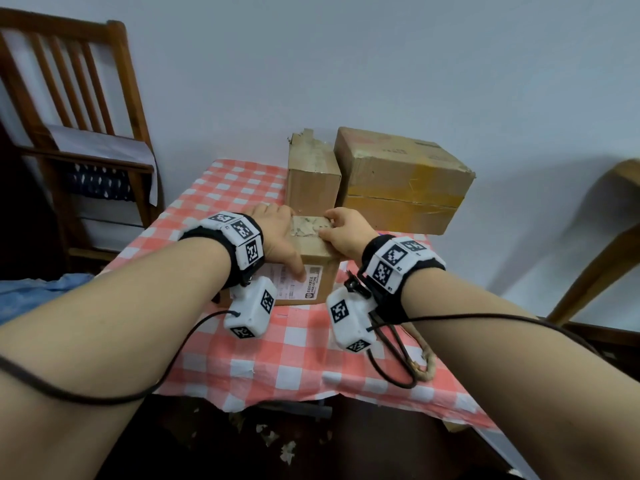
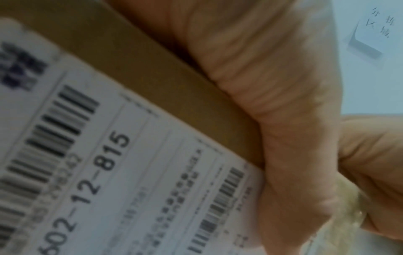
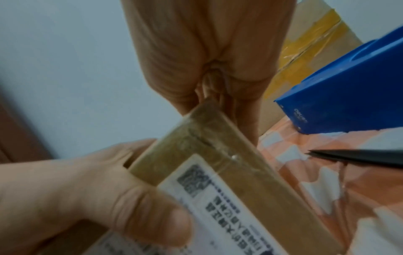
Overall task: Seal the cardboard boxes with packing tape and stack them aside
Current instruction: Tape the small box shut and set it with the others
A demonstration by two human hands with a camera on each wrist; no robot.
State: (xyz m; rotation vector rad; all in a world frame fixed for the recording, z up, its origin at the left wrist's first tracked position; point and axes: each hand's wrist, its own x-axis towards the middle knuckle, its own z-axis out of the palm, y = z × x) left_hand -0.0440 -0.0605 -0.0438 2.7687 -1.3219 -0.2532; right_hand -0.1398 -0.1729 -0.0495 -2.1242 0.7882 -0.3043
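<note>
**Two hands clasping a small box on a checked table**

A person's left hand (image 1: 277, 233) and right hand (image 1: 346, 232) are gripping a small cardboard box (image 1: 313, 252) from opposite sides as it is sitting on a table covered with a red-and-white checked cloth (image 1: 277, 358). The left hand's fingers are curling over the top while its thumb (image 1: 298, 270) is pressing down onto the white shipping label (image 1: 304, 284) on the near face. The right hand is wrapping the box's right end, thumb on the taped top. Just behind, touching or nearly so, a taller narrow box (image 1: 311, 181) is standing beside a larger box (image 1: 401, 178) patched with yellow tape. In the right wrist view, a blue object (image 3: 348, 89) and a black pointed tip (image 3: 353, 157) are lying on the cloth near the box; what they are cannot be told. A wooden chair (image 1: 69, 98) is standing at the left.
</note>
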